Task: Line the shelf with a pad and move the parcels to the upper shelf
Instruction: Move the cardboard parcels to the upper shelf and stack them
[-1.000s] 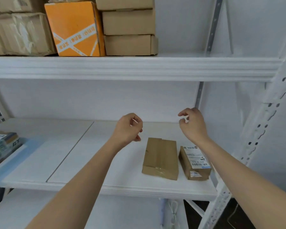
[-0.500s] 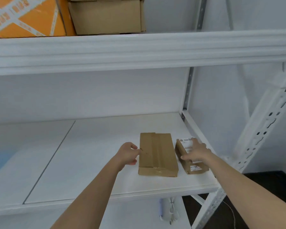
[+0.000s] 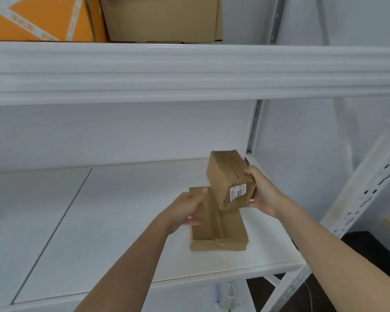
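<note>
The upper shelf (image 3: 189, 70) already carries an orange box (image 3: 41, 19) and a plain carton (image 3: 162, 19); its right part is seen only from below, so what lies there cannot be told. No pad can be made out on it. Neither parcel has been placed above yet, so the moving step is judged barely begun.

The lower shelf (image 3: 122, 221) is white, with a seam running across it.

The flat parcel (image 3: 218, 233) is brown cardboard, taped along its length, lying flat on the lower shelf near its right end. It is gripped at its left edge by the left hand (image 3: 185, 210), fingers curled over the top.

The small parcel (image 3: 231, 180) is held clear of the shelf, tilted, a white label showing on its near end. It is clasped by the right hand (image 3: 262, 192), fingers wrapped round its right side.
</note>
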`<state>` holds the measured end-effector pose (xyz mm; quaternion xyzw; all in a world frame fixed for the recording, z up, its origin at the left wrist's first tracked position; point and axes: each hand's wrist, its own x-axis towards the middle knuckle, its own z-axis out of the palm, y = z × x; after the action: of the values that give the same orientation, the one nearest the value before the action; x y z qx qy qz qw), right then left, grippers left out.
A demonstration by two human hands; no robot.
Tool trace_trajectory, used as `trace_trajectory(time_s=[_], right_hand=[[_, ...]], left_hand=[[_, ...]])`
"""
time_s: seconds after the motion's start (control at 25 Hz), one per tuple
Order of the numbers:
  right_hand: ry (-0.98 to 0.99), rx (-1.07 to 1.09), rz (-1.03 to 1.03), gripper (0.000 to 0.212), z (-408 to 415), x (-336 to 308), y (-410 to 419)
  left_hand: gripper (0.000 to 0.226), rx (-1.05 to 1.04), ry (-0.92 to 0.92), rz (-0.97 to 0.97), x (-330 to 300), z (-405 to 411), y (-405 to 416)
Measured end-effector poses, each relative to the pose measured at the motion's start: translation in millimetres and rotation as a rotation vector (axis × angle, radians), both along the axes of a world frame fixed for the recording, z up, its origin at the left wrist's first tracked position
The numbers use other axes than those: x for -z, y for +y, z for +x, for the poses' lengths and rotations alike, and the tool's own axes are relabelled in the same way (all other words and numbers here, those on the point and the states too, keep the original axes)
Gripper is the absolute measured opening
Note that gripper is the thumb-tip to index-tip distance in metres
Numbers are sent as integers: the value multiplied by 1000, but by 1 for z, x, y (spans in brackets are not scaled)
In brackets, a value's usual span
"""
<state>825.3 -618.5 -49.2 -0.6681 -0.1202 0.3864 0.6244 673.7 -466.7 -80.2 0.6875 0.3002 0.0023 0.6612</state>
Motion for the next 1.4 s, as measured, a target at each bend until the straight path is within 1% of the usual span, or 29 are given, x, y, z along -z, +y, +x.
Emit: trace_trajectory(time_s=[0.04,0.12,0.2,0.28,0.36,0.48,0.52,0.6,0.64,0.72,0.8,0.88,0.96,1.0,1.08,1.16,1.2,1.24,1.28,1.36,1.4], right_hand=[[123,-19,70,34,-4,-1,5],[249,-52,125,40,-9,2,18],[279,-84,135,43,-14,6,28],[275,-110,139,43,-16,9,39],[221,-151,100,39,-18,12,48],[-3,-167,-53,28,-20,19,58],[-51,-180,-97,25,-21,21,60],[-69,-234,-143,20,-26,27,65],[-93,-245,-173,23,-28,31,67],[-255,-186,-276,37,-26,43,72],[-453,-68,-495,49,-18,53,72],[-500,-6,-739,59,-10,62,67],[-485,-34,-879,65,-5,69,59],[-482,-59,-905,63,-4,71,55],[-438,-111,-897,53,1,80,49],[-354,-137,-869,45,3,84,42],[-308,-136,-851,43,3,85,39],[-252,-118,-820,42,3,85,36],[-199,-89,-772,40,4,85,33],[-103,-35,-668,31,2,78,29],[-63,-26,-621,28,2,76,26]], left_hand=[[61,27,-23,-96,-6,0,-3],[63,46,-83,-246,-16,1,-6],[55,-23,-154,-345,-19,0,-4],[43,-133,-217,-415,-17,-2,3],[32,-228,-250,-443,-10,-7,13],[18,-386,-218,-401,4,-16,29],[13,-432,-196,-378,8,-19,33],[9,-506,-138,-312,14,-26,40],[10,-554,-104,-257,17,-29,44],[16,-690,-28,-111,27,-36,57],[20,-808,60,38,36,-44,72],[19,-849,124,94,41,-51,81],[20,-840,166,92,45,-55,84],[21,-839,177,126,48,-55,83],[17,-841,189,299,47,-50,75],[5,-809,117,472,38,-43,59],[1,-750,50,499,33,-38,50],[2,-652,-12,481,30,-32,41],[6,-519,-35,445,28,-27,31],[16,-234,57,427,32,-16,16],[18,-141,116,441,36,-11,10]])
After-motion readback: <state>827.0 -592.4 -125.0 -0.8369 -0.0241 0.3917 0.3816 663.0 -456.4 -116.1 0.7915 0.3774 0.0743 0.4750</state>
